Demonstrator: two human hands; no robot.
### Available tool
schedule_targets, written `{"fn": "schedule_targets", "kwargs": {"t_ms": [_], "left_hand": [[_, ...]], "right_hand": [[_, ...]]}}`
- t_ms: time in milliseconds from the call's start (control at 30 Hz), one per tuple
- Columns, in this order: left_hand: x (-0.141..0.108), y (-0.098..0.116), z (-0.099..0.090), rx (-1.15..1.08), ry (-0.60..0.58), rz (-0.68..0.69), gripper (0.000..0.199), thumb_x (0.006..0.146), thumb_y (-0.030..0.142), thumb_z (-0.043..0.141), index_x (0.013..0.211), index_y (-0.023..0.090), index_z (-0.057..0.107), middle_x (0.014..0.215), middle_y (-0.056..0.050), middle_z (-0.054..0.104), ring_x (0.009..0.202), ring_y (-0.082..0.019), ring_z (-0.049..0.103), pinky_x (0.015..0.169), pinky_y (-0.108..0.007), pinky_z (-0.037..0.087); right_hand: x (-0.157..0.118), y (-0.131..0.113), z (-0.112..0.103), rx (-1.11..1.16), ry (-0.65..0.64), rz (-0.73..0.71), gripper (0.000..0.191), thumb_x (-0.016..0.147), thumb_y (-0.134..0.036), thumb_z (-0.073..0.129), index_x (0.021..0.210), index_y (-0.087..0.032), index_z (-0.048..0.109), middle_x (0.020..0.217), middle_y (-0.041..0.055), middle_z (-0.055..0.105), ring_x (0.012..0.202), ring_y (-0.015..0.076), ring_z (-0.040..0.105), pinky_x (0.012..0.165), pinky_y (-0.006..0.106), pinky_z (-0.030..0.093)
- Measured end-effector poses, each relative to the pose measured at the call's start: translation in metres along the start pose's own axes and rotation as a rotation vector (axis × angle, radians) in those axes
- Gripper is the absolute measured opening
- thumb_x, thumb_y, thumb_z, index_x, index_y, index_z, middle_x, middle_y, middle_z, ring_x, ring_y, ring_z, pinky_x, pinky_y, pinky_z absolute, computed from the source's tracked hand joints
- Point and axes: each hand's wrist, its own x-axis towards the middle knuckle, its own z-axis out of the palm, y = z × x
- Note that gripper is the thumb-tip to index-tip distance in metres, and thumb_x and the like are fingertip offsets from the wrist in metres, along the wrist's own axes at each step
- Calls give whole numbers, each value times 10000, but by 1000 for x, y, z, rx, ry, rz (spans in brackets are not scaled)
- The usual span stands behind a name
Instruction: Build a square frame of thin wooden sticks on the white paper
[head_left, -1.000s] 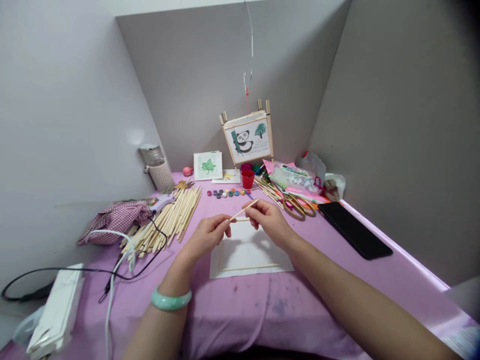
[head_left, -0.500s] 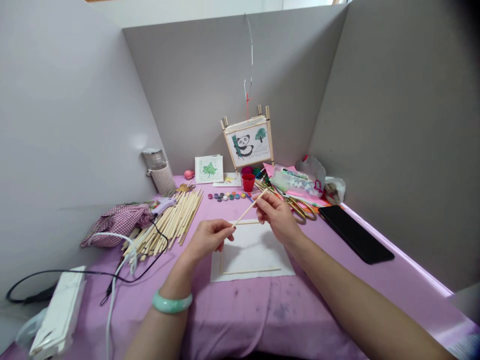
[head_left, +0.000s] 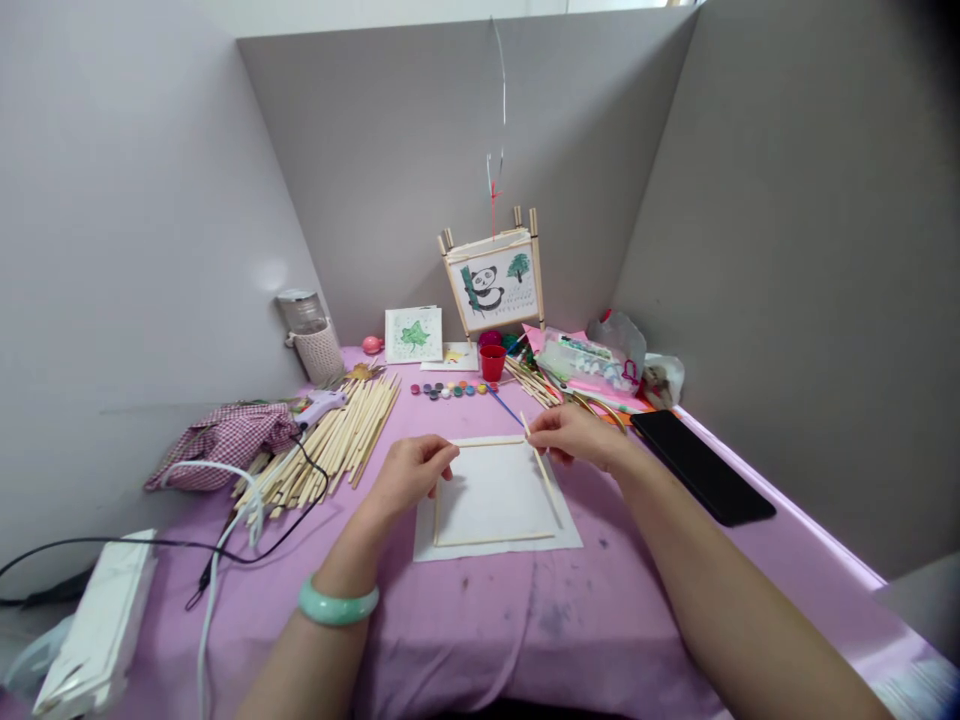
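Note:
In the head view my right hand (head_left: 571, 436) pinches a thin wooden stick (head_left: 544, 470) near its upper end. The stick slants down along the right side of a white sheet of paper (head_left: 495, 495). My left hand (head_left: 412, 472) hovers at the paper's upper left corner, thumb and fingers closed together with nothing visible in them. Other sticks lie on the sheet: a top stick (head_left: 491, 443), a bottom stick (head_left: 495, 540) and a left stick (head_left: 437, 515), partly hidden by my left hand.
A pile of wooden sticks (head_left: 337, 440) lies left, beside a glue gun (head_left: 322, 405), a checked cloth (head_left: 232, 440) and cables. Paint pots (head_left: 457, 391), a red cup (head_left: 492, 362) and a panda-picture lantern (head_left: 495, 285) are behind. A black phone (head_left: 701, 467) lies right.
My left hand has let go of the stick. My right hand has moved right and lower, and the stick has swung round to lie along the paper's right side.

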Motion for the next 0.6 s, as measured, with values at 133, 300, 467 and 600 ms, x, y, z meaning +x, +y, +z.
{"fn": "schedule_targets", "kwargs": {"t_ms": [133, 300, 467, 600], "left_hand": [[3, -8, 2, 115, -11, -15, 322, 805, 430, 488, 743, 161, 654, 616, -11, 655, 386, -94, 502, 454, -217, 379], [4, -8, 2, 183, -2, -40, 330, 804, 424, 469, 742, 164, 663, 627, -24, 668, 400, -110, 526, 462, -227, 377], [2, -7, 2, 206, 2, -40, 331, 803, 419, 463, 732, 165, 663, 620, -26, 667, 402, -112, 523, 481, -234, 381], [2, -8, 2, 214, -6, -32, 333, 803, 424, 463, 735, 169, 665, 626, -27, 672, 416, -118, 528, 495, -239, 381]], "right_hand": [[3, 7, 6, -161, 6, 115, 22, 662, -159, 594, 647, -146, 603, 523, -13, 594, 379, 91, 508, 373, 194, 378], [2, 8, 10, -182, -52, 177, 30, 651, -123, 579, 639, -151, 581, 501, -9, 593, 409, 104, 537, 378, 183, 401], [5, 14, 11, -224, -91, 178, 19, 646, -134, 583, 638, -151, 589, 549, 7, 634, 434, 106, 560, 388, 177, 419], [9, 19, 12, -232, -86, 186, 8, 637, -154, 597, 643, -151, 602, 565, 11, 649, 452, 104, 574, 414, 170, 438]]}}
